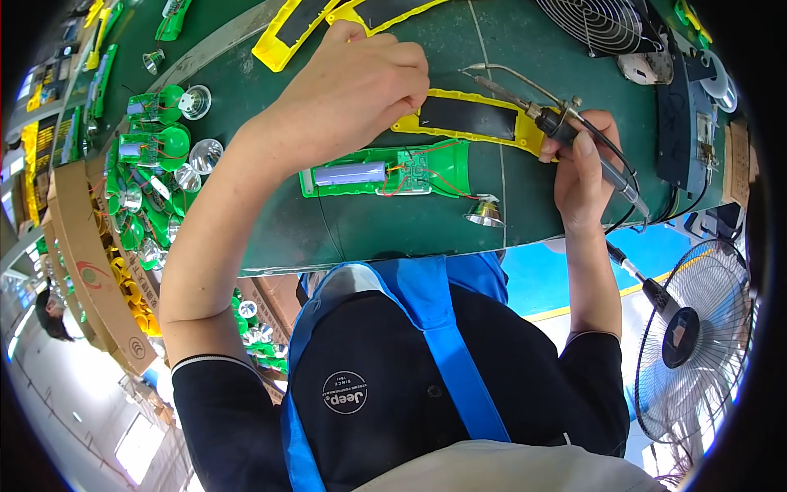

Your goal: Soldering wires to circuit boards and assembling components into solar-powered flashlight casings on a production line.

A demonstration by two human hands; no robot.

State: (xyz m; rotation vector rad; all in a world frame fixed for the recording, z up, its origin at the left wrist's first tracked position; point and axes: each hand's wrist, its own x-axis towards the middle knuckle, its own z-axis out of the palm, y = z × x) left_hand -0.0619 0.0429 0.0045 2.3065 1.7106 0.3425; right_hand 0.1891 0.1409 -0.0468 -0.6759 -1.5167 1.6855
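Observation:
My right hand grips a soldering iron with a thin bent tube along it, its tip pointing left. Low in that hand, fingers meet the right end of a yellow casing half with a dark strip inside. My left hand is closed, its fingertips at that piece's left end; its grip is partly hidden. Nearer me lies an open green flashlight casing holding a purple battery and a small circuit board. Wires lead from it to a silver reflector.
More yellow casing halves lie beyond my left hand. Green flashlight halves with reflectors crowd the left, by a cardboard box. A wire-grilled fan and dark equipment box stand far right. A floor fan is beside the green table.

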